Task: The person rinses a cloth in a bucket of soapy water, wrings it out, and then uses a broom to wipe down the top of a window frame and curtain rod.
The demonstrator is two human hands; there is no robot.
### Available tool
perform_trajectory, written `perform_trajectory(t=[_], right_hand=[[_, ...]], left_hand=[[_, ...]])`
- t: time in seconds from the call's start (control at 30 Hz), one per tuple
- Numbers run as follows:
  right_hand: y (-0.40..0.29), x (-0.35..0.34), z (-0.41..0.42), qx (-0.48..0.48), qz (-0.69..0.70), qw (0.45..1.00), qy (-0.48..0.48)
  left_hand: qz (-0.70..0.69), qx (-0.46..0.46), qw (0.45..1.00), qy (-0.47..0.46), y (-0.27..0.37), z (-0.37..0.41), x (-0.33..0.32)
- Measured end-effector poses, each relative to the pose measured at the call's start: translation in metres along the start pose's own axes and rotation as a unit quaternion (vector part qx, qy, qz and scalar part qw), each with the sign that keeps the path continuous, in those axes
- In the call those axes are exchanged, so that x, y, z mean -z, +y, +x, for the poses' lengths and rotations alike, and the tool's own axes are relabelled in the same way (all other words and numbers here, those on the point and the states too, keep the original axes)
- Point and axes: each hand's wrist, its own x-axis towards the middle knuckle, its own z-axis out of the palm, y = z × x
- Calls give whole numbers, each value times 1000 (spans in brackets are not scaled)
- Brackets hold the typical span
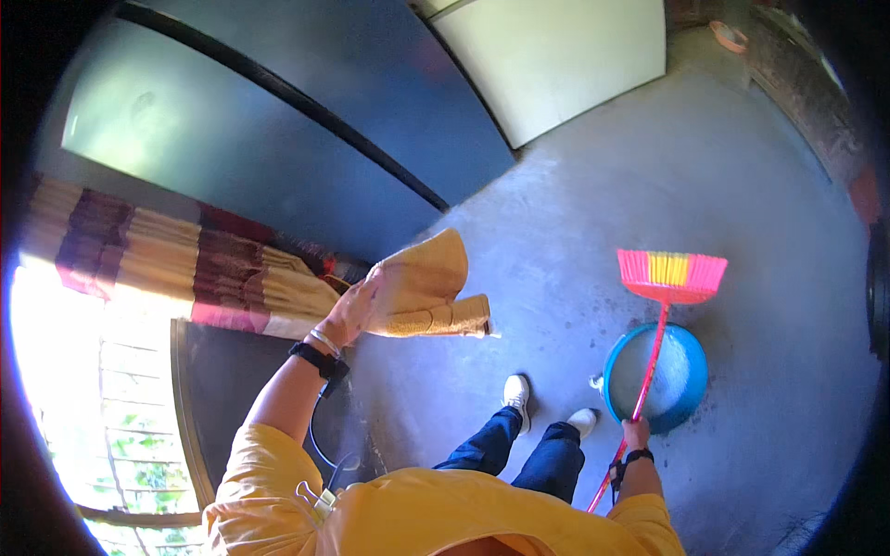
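Observation:
My left hand holds up a folded orange-brown cloth, with the fingers partly hidden against it. The cloth hangs in front of me, left of centre. In my right hand is the red handle of a broom, gripped low down. Its pink and yellow bristles point away from me, above the floor. Beneath the handle stands a round blue tub with whitish, foamy-looking content. A small white thing shows at the tub's left edge.
Dark cabinet-like panels and a pale panel border the grey floor. A striped curtain hangs beside a barred window at left. An orange bowl lies far off at upper right. Dark spots mark the floor near the tub.

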Motion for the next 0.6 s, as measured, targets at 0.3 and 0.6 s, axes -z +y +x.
perform_trajectory(t=[0.3,0.6], right_hand=[[-5,-4,-25,-55,211,953,209],[-15,112,-103,183,214,959,-4]], left_hand=[[780,-297,538,117,33,34,64],[644,-219,716,154,74,6,17]])
